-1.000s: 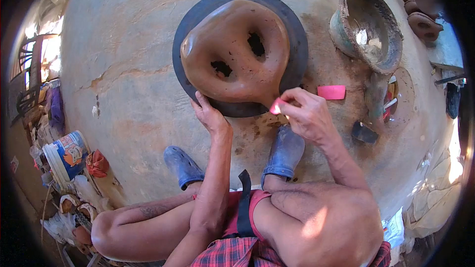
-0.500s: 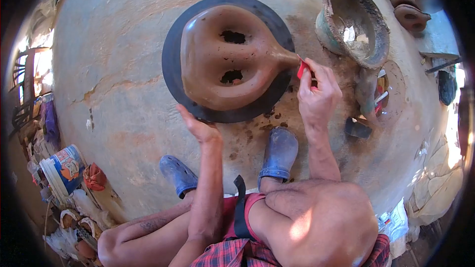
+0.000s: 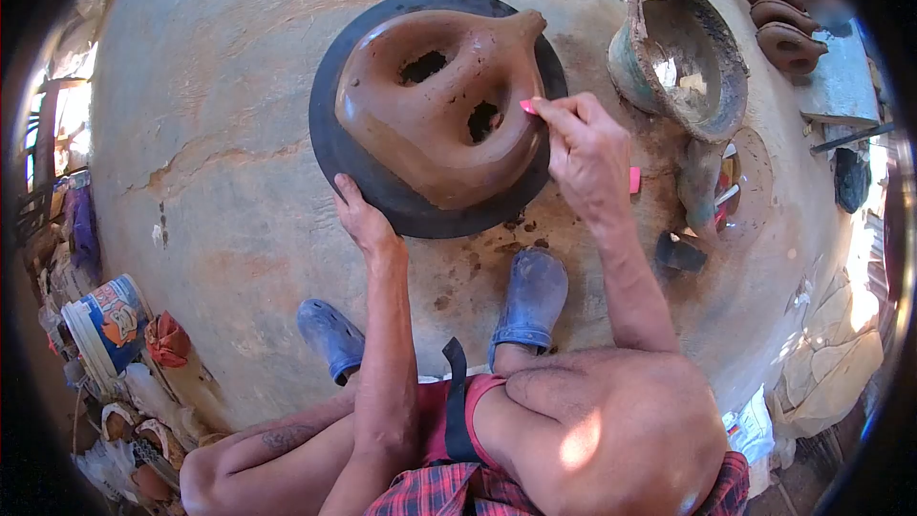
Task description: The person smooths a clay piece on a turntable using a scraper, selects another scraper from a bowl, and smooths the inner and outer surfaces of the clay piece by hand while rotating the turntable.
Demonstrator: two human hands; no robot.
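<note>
- Your left hand [image 3: 366, 222] touches the near left edge of the round black board [image 3: 430, 220]. Some fingers are hidden, so I can't tell if they grip it.
- Your right hand [image 3: 587, 148] pinches a little pink piece [image 3: 527, 106] between thumb and finger — its tip is at the right side of the brown clay shape [image 3: 439, 124].
- The clay shape sits on the board. It has two holes, and its spout [image 3: 530, 24] points up and right.
- A pink block [image 3: 634, 180] peeks out beside your right wrist — past it is a big, rough bowl [image 3: 626, 67].
</note>
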